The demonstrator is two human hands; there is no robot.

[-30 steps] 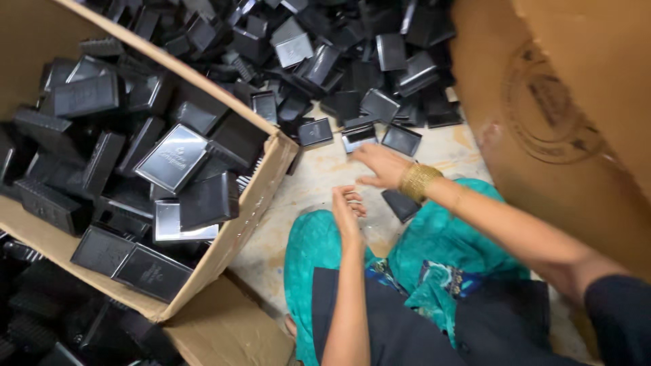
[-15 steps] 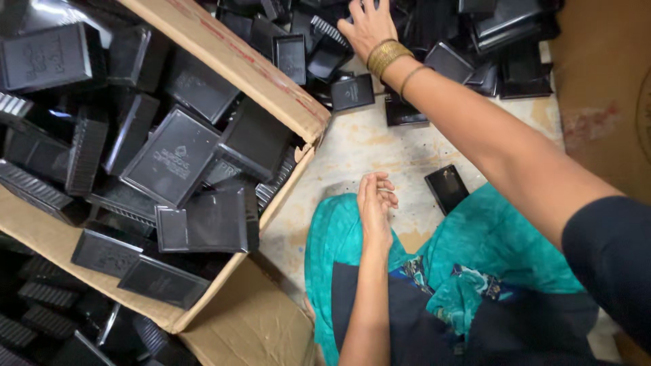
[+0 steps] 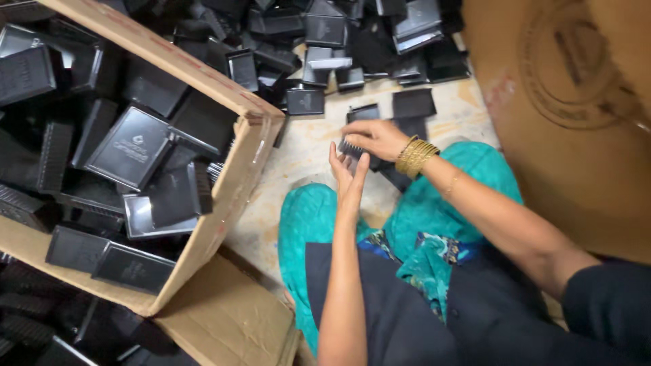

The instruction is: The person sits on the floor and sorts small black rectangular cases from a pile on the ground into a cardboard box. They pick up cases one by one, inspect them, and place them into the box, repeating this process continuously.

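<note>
The right hand (image 3: 377,137) closes its fingers over a black ribbed plastic part (image 3: 352,148), gripping it from above, just near of the loose pile of black parts (image 3: 352,41) on the floor (image 3: 305,149). The left hand (image 3: 346,173) stands open, palm upright, empty, touching the part's near edge. To seat the part well, the left palm should likely support its underside before the right releases. The cardboard box (image 3: 254,146) of similar parts lies left.

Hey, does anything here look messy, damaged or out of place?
Yes: black plastic parts lie scattered loose on the floor beyond the cardboard box, whose near corner flap is torn open and splayed flat. Inside, parts sit jumbled.
</note>
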